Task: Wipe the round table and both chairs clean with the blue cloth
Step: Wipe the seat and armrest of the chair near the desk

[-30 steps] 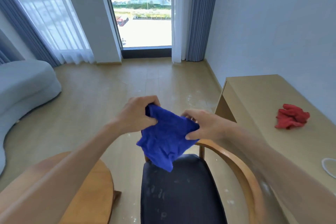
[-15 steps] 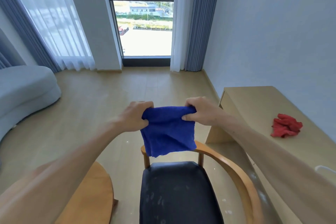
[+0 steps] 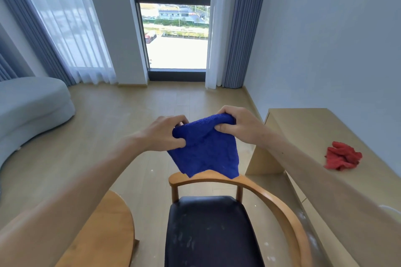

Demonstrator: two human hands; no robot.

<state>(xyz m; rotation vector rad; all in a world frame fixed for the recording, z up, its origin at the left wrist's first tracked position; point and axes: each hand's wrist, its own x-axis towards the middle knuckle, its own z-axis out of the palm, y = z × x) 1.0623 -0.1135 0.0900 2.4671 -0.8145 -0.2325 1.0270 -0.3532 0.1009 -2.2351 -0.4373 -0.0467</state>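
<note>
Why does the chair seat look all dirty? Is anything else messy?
The dark chair seat carries pale smudges and specks, likely dust. Pale specks also dot the floor beside it. A red cloth lies crumpled on the desk.

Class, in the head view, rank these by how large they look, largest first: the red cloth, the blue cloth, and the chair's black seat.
1. Black seat, though it is nearest the camera, which enlarges it.
2. Blue cloth, held up by both hands.
3. Red cloth, crumpled on the desk.
</note>
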